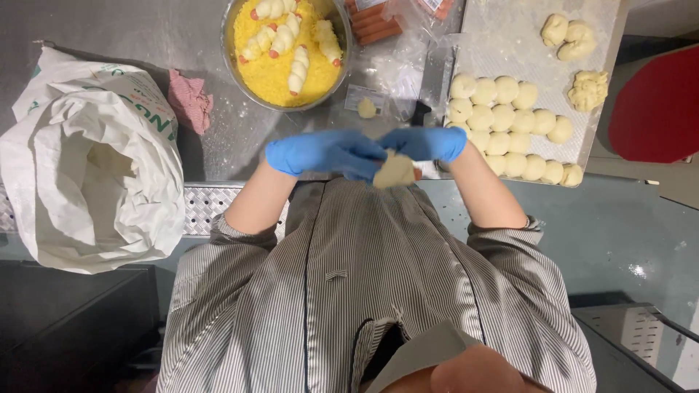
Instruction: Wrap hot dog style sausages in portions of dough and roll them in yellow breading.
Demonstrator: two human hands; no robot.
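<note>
Across the top of the frame runs the steel counter (131, 44), dusted with flour. At the left edge a big white sack (87, 167) stands open, its mouth rolled down, with a crumpled pink cloth (191, 100) just beside it.

Upper right lies a floured tray (510, 36). It bears rows of small round dough balls (502, 124) packed touching one another, and a few knotted dough pieces (575, 40) apart from them toward the far corner.

At top centre sits a round metal bowl (342, 65) filled with yellow crumbs (273, 80), and on the crumbs lie several dough-wrapped sausages (295, 62). Just right of the bowl is a clear pack of bare sausages (375, 29).

In the middle of the frame, close to the striped jacket, both blue-gloved hands meet. The left hand (324, 153) and right hand (426, 143) have their fingers closed on one piece of dough (395, 171), held in the air between them above the counter's near edge; a reddish end seems to show at its right side.

By my reckoning the work is early on: a handful of wrapped ones rest in the crumbs, while many balls wait on the tray.
</note>
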